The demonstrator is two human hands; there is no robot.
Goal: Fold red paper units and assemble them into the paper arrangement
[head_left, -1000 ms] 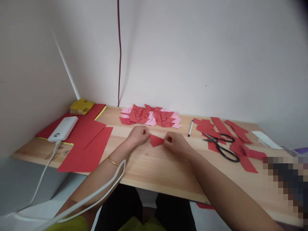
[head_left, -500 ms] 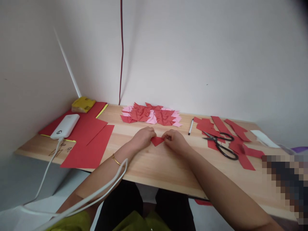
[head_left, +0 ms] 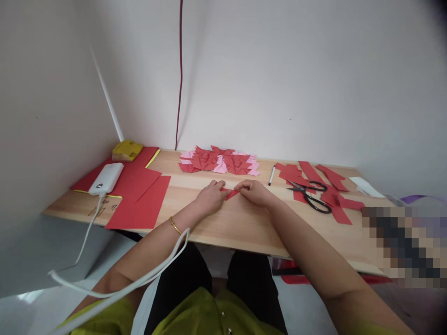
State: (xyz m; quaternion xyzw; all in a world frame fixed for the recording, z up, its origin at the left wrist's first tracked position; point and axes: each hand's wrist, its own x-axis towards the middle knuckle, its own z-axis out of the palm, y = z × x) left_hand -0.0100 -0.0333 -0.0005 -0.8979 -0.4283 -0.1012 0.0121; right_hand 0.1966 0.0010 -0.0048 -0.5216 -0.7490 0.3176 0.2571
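Note:
A small folded piece of red paper [head_left: 231, 194] lies at the middle of the wooden table, between my two hands. My left hand [head_left: 211, 195] presses on its left side, fingers bent and close together. At its right corner, my right hand [head_left: 252, 190] pinches the paper between thumb and fingertips. Behind my hands sits a cluster of red and pink folded paper pieces [head_left: 220, 163]. My fingers cover parts of the small paper, so its exact folds cannot be made out.
Red sheets [head_left: 143, 204], a white power bank [head_left: 106, 178] with a cable, and a yellow packet [head_left: 127, 150] lie at left. To the right are a pen [head_left: 272, 175], black-handled scissors [head_left: 316, 203] and red paper scraps [head_left: 344, 204]. The white cable crosses my left forearm.
My left hand has shifted over the paper's left part, hiding more of it. The paper's lower point no longer shows as before. The whole view has shifted slightly.

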